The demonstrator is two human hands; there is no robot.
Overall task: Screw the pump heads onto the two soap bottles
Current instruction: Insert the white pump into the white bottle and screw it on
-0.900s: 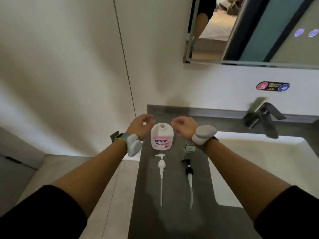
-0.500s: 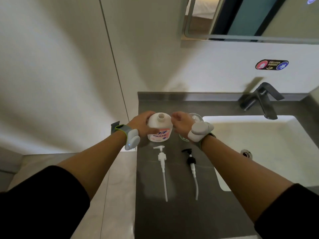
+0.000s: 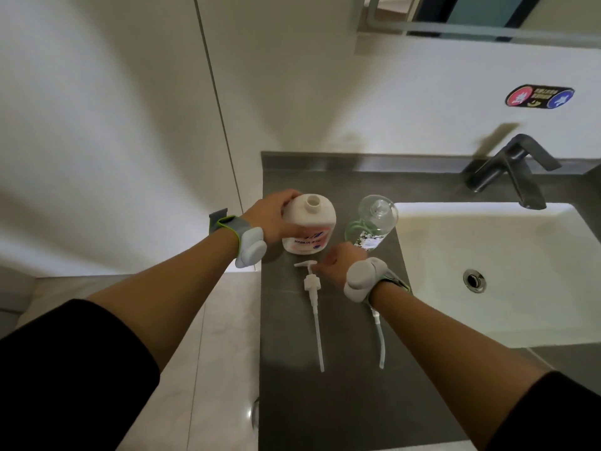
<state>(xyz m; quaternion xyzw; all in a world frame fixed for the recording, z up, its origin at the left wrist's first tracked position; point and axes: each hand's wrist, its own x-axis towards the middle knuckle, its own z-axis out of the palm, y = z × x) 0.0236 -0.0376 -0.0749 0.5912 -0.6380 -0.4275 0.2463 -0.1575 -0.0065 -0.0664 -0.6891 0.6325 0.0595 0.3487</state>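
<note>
A white soap bottle (image 3: 313,219) with a pink label stands open-necked on the grey counter (image 3: 292,402). My left hand (image 3: 276,216) grips its left side. A clear bottle (image 3: 374,219) stands just to its right, also without a cap. The white pump head (image 3: 312,281) lies flat in front of the white bottle, its long tube pointing toward me. My right hand (image 3: 338,262) hovers low beside the pump's nozzle, fingers curled, holding nothing that I can see. The second pump's tube (image 3: 380,340) shows below my right wrist; its black head is hidden by the wrist.
A white sink basin (image 3: 487,242) with a drain (image 3: 474,280) lies to the right, and a dark faucet (image 3: 510,170) stands behind it. A white wall closes the left side. A mirror edge (image 3: 471,27) hangs above.
My right hand has dropped from the white bottle's neck down toward the white pump head. The clear bottle is now uncovered. The left hand keeps its grip on the white bottle.
</note>
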